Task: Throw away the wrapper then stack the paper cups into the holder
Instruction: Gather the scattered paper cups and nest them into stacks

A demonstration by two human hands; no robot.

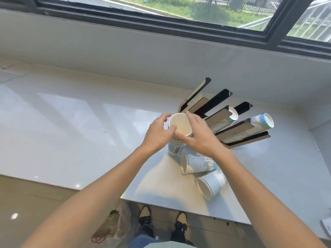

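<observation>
**Gripping a cup stack with both hands**

Standing upright on the white surface (71, 126), a stack of paper cups (180, 130) is clasped at its top rim from both sides. The left hand (157, 133) is curled around the rim's left edge, thumb against the near side; the right hand (198, 135) is wrapped on the right, fingers partly spread. Just beside the stack, the holder (223, 119) is seen with cups already in its slots. Two loose cups (197, 165) are lying on their sides near the surface's edge. On the floor below, a plastic bag (114, 224) is visible.
</observation>
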